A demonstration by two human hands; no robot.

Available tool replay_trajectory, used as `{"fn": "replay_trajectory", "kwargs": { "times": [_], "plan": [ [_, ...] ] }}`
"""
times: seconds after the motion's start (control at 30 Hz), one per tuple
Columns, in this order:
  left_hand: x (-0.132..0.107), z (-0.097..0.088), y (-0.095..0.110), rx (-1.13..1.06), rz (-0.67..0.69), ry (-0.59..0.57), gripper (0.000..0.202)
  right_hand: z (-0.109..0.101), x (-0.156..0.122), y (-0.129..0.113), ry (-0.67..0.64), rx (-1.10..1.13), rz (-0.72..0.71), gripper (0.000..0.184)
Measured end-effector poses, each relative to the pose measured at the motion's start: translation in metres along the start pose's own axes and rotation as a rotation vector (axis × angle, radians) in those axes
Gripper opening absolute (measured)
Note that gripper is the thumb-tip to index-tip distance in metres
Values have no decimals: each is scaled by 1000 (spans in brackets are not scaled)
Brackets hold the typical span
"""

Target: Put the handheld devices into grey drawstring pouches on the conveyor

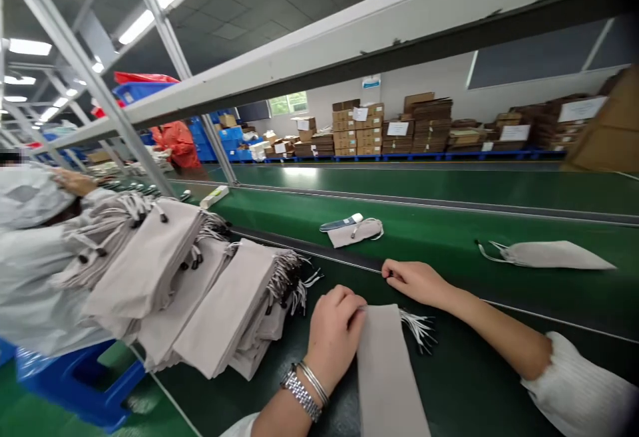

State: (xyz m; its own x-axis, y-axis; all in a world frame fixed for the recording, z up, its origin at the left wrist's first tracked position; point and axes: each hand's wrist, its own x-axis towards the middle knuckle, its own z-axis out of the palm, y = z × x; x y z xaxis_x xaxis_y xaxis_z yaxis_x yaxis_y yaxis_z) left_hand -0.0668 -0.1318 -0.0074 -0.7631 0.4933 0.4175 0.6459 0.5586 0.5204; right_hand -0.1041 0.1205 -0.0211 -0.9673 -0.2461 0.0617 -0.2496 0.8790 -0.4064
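A long beige cloth drawstring pouch (387, 377) lies flat on the dark work surface in front of me, with white-and-black cords (417, 328) fanning out at its far end. My left hand (333, 337), wearing a metal wristwatch and bangle, grips the pouch's upper left edge. My right hand (414, 282) lies curled beyond it, fingertips against a dark belt rail (309, 254), holding nothing visible. Left of my hands, overlapping stacks of similar pouches (224, 304) lie with their cords bunched together.
A green conveyor belt (449, 231) carries a beige pouch (554, 255) and another pouch (354, 232) under a small blue-and-white object. A co-worker's white sleeve (34, 271) and hand (74, 183) are at left. A blue stool (82, 384) stands below; a shelf beam (349, 51) crosses overhead.
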Motion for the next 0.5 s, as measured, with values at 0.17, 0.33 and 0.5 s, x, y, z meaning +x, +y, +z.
{"fn": "replay_trajectory", "kwargs": {
  "times": [0.17,0.33,0.5],
  "plan": [
    [4,-1,-1,19,82,31,19,0,0,2,26,76,3,16],
    [5,-2,0,37,150,23,17,-7,31,11,223,198,123,21],
    [5,-8,4,-7,203,-31,20,-26,100,30,397,110,347,29]
  ]
}}
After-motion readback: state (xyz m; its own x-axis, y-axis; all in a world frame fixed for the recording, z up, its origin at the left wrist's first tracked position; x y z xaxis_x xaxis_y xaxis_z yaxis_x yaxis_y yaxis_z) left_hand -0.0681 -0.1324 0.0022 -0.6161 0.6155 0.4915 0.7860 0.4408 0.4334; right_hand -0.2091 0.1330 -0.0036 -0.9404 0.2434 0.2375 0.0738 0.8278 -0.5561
